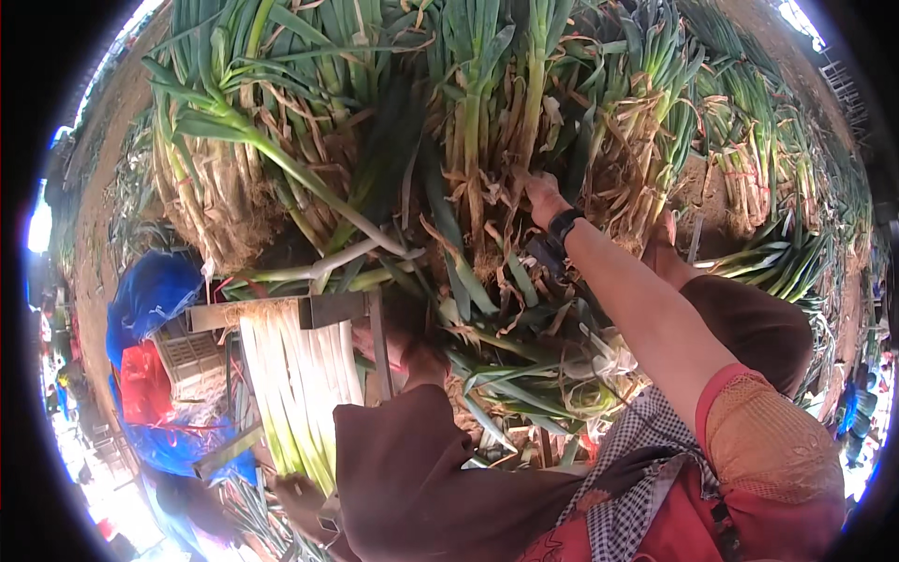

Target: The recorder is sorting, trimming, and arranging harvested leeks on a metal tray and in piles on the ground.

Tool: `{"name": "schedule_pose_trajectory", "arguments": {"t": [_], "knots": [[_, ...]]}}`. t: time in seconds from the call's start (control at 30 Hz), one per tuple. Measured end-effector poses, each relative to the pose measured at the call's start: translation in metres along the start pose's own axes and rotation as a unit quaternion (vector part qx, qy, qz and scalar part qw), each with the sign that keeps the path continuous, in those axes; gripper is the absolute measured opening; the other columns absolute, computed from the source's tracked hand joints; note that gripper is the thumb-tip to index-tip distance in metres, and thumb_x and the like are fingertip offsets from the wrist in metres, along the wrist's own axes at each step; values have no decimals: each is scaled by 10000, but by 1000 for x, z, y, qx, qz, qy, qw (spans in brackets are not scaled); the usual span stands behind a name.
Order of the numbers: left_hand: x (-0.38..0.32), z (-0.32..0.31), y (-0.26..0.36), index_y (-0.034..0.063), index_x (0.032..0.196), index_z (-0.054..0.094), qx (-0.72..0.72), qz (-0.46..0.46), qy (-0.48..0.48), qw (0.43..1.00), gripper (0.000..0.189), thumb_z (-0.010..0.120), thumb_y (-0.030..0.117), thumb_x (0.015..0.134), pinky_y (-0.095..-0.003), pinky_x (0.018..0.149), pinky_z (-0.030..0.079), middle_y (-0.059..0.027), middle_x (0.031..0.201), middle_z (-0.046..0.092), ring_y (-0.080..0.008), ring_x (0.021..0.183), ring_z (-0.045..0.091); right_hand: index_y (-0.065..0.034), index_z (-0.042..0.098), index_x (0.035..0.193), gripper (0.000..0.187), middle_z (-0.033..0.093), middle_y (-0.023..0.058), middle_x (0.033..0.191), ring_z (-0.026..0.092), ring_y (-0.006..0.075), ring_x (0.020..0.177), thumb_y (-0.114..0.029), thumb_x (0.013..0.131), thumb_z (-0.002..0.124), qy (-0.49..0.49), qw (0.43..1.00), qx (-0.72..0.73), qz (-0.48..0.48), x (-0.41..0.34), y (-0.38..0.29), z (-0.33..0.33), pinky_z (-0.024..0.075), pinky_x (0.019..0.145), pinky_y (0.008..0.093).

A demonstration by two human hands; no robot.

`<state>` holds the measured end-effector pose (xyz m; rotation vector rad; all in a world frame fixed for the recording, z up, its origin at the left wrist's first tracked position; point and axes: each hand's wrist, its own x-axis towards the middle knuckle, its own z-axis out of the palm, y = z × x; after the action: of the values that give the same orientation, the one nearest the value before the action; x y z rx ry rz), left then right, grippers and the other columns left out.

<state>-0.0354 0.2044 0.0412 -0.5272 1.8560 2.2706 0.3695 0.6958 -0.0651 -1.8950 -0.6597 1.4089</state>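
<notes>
My right hand (pixel 544 197), with a black band and a small device at the wrist, grips the lower stalk of an untrimmed leek (pixel 532 126) in the upright pile before me. My left hand (pixel 298 499) is low at the left, in shadow, by the green ends of a row of cleaned white leeks (pixel 295 379); its fingers are unclear. These leeks lie in a metal-and-wood frame (pixel 246 314), root ends against its upper board. A loose leek (pixel 316 175) slants across the pile at the left.
Rooty leek bundles (pixel 211 190) stand along the far side, more at the right (pixel 744 175). Left of the frame are a blue plastic bag (pixel 151 302), a red bag (pixel 144 383) and a plastic crate (pixel 186 358). Stripped leaves (pixel 520 386) lie between my legs.
</notes>
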Motion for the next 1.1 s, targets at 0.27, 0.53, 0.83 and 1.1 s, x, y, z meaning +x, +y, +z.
{"name": "schedule_pose_trajectory", "arguments": {"t": [0.27, 0.53, 0.83, 1.1], "knots": [[-123, 94, 123, 2, 1090, 597, 0, 61, -349, 935, 221, 589, 188, 972, -270, 714, 478, -50, 898, 603, -147, 808, 572, -38, 508, 1333, 551, 604, 136, 1117, 586, 213, 1005, -363, 915, 662, -330, 942, 39, -39, -162, 40, -66, 484, 880, 367], [-344, 193, 99, 9, 1043, 584, 199, 16, -607, 769, 299, 535, 298, 986, -303, 576, 480, -69, 766, 595, -168, 660, 575, -78, 572, 1056, 190, 523, -44, 632, 489, 59, 453, -228, 955, 629, -295, 941, 128, -107, -157, 61, -139, 401, 405, 218], [-388, 242, -39, 4, 1090, 633, 260, -17, -669, 696, 289, 606, 260, 960, -222, 538, 497, -60, 917, 666, -114, 650, 625, -20, 534, 1079, 262, 550, 5, 699, 521, 53, 566, -169, 917, 676, -278, 928, -23, -247, -275, 35, -186, 416, 480, 249], [-352, 231, -60, 43, 1013, 650, 413, 140, -764, 476, 180, 581, 157, 892, -336, 503, 475, -92, 706, 635, -231, 553, 592, 1, 507, 1107, 342, 588, 127, 751, 524, 177, 631, -170, 891, 709, -238, 852, -61, -463, -303, -21, -191, 451, 597, 311]]}}
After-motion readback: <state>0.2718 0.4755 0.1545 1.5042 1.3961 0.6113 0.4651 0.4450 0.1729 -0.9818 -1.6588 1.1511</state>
